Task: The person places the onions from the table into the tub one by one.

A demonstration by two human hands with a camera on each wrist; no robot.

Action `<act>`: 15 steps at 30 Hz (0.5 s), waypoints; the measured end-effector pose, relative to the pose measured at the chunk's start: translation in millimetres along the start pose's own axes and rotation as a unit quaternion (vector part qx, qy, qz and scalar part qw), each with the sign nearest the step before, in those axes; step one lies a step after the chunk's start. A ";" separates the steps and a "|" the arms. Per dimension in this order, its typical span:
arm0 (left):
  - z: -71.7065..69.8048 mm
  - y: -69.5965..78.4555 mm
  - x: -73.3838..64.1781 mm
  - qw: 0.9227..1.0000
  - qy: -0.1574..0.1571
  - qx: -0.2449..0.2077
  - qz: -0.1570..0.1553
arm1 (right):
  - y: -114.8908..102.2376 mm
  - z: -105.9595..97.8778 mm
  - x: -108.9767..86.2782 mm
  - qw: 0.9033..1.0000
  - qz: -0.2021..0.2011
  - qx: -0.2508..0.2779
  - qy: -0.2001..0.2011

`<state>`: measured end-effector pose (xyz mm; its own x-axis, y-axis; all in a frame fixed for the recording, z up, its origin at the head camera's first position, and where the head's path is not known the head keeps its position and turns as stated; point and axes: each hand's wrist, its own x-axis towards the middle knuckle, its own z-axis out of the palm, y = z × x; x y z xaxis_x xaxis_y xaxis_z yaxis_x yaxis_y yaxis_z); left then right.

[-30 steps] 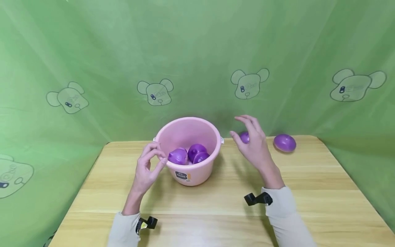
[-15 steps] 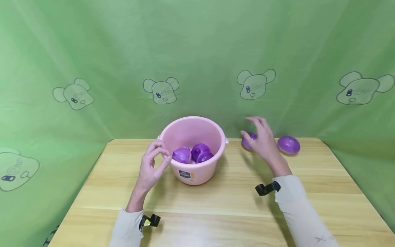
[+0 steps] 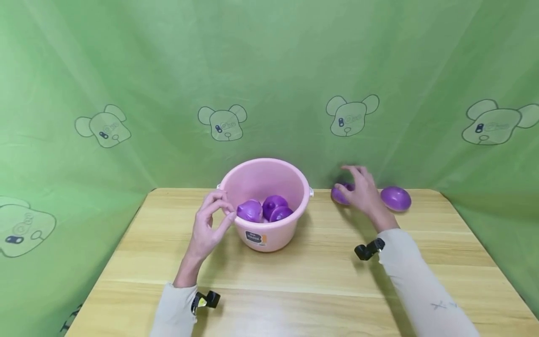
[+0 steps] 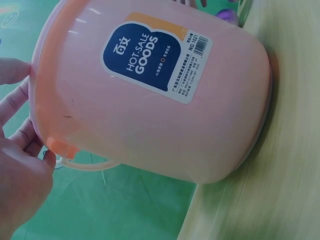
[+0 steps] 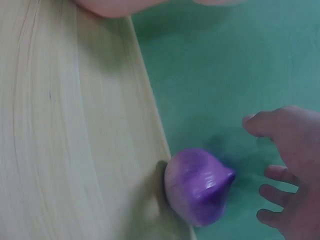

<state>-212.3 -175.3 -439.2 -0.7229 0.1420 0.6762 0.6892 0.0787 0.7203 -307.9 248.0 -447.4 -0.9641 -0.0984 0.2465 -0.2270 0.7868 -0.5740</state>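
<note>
A pink bucket (image 3: 278,238) stands on the table with three purple onions inside, one of them a pointed onion (image 3: 250,211) at the left. My left hand (image 3: 209,224) grips the bucket's rim on its left side; in the left wrist view the thumb and fingertips meet the rim close to the white handle (image 4: 90,166). At the table's back edge lies another purple onion (image 5: 197,187). Over it hovers my right hand (image 3: 362,192), thumb and fingers spread apart; a gap shows between them and the onion in the right wrist view. A further onion (image 3: 396,199) lies to its right.
The wooden table (image 3: 303,281) ends at the back against a green cloth (image 3: 278,61) printed with bear faces. A label (image 4: 155,57) is stuck on the bucket's wall. Black cameras sit on both wrists, one a right wrist camera (image 3: 368,249).
My right hand has moved right and lower, to the onion at the back edge. The left hand stays at the bucket's rim. The whole head view has shifted slightly.
</note>
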 end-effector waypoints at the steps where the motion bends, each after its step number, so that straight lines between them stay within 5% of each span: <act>1: 0.0 -0.1 0.0 1.000 0.000 -0.001 0.000 | 2.2 0.5 0.6 1.000 0.005 0.000 -0.007; 15: 0.1 0.6 -0.1 1.000 -0.001 0.007 0.000 | 25.6 20.8 0.6 0.998 0.030 0.001 -0.061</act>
<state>-211.8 -175.2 -438.9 -0.7222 0.1447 0.6763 0.6904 0.0914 0.7177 -317.1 255.4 -478.2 -0.9856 -0.1250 0.1142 -0.1685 0.7927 -0.5858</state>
